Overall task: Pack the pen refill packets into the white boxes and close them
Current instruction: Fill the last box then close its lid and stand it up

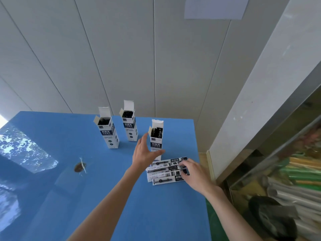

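Observation:
Three white boxes stand upright on the blue table (86, 197), all with top flaps open: one at the left (109, 134), one behind it (130, 126), one nearer and to the right (156, 136). Dark refills show inside each. My left hand (145, 153) is spread open against the left side and lower front of the right box, thumb across its base. Several flat pen refill packets (165, 171) lie fanned on the table in front of that box. My right hand (196, 174) rests on their right ends, fingers curled over the top packets.
A brown spot with a thin white strip (80, 166) marks the table left of my hands. The table's right edge (202, 180) runs close beside the packets. Beyond it, low on the right, are a dark wheel (271, 218) and stacked tubes. A panelled wall rises behind.

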A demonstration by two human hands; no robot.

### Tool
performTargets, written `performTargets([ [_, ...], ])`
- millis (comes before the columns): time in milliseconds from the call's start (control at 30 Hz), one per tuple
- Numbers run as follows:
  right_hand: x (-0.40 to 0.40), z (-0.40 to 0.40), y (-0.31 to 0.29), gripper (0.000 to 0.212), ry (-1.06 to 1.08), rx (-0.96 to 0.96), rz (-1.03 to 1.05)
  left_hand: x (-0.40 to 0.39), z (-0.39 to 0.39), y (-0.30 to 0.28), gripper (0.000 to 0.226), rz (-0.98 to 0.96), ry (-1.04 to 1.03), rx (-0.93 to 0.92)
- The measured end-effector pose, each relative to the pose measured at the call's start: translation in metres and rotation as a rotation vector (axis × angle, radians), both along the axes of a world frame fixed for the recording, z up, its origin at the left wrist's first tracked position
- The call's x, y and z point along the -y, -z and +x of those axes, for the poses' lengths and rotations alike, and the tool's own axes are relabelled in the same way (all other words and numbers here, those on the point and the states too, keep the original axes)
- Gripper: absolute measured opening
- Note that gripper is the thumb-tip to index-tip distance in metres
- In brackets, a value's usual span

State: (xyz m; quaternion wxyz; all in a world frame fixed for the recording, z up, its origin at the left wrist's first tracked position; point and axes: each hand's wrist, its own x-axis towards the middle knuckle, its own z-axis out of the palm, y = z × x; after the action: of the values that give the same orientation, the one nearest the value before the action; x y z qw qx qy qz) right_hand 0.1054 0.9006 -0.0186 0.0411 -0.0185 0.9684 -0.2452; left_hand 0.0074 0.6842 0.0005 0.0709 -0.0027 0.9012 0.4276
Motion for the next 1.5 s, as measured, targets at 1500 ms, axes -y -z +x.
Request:
performTargets([
  [1500, 0.038, -0.015, 0.012, 0.011, -0.118, 0.165, -0.034, 0.080, 0.073, -0.011, 0.046, -0.004, -0.210, -0.196],
])
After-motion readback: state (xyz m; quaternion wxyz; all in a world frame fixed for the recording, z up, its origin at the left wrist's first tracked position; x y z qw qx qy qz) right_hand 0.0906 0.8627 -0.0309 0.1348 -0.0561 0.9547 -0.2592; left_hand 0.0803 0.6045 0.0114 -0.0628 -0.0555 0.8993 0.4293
